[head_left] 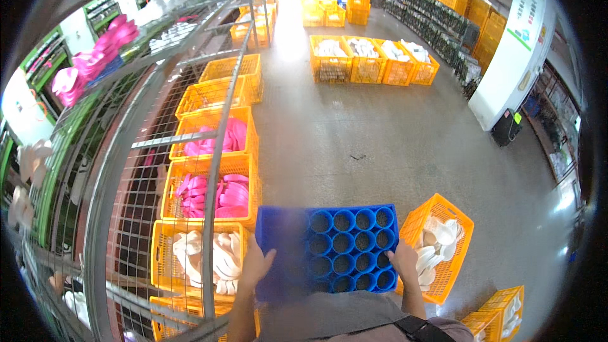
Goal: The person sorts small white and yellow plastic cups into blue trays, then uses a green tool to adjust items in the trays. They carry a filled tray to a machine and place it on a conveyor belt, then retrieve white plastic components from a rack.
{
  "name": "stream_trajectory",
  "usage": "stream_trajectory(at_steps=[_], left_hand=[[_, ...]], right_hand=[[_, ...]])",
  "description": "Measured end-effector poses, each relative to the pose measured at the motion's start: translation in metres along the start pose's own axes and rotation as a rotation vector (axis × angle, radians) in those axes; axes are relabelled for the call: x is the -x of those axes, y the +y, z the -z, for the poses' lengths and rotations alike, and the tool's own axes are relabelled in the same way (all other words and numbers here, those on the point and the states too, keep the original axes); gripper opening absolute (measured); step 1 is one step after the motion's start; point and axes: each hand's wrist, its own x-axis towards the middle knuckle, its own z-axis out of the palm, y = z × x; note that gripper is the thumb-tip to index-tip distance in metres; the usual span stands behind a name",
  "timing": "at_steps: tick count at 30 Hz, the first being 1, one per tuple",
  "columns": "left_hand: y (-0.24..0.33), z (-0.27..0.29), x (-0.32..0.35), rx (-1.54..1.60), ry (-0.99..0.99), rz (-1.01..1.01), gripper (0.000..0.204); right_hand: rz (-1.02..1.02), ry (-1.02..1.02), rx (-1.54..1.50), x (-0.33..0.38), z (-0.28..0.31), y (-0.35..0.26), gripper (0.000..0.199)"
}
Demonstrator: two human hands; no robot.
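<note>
Held in front of my body is a blue crate (276, 247) with rows of round blue cups (342, 242), which look filled with dark grey grains. Its left side is grasped by my left hand (254, 265), thumb over the rim and the other fingers mostly hidden. On the opposite side my right hand (403, 259) grips the rim the same way. A hazy smear blurs the crate's left half, so its contents there cannot be made out. Close to my right hand stands an orange basket (465, 240) of white shoe-sole-like pieces (437, 244).
Orange baskets (252, 180) with pink and white pieces line the left, beside a metal mesh frame (215, 152). More filled baskets (364, 71) stand ahead on the grey floor (354, 133). A white pillar (510, 57) and racks (430, 19) are on the right.
</note>
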Motion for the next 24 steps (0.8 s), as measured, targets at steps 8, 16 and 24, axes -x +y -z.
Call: stream_trajectory(at_steps=[8, 16, 24], left_hand=[[0.077, 0.02, -0.304, -0.133, -0.082, -0.221, 0.07], [0.131, 0.029, -0.605, -0.174, -0.023, -0.107, 0.067], [0.169, 0.045, -0.836, -0.087, 0.069, -0.036, 0.072]], right_hand=[[-0.183, 0.012, -0.004, -0.225, 0.013, -0.081, 0.041], [-0.14, 0.02, 0.018, -0.533, 0.034, -0.192, 0.041], [-0.027, -0.016, 0.136, -0.816, 0.087, -0.302, 0.038]])
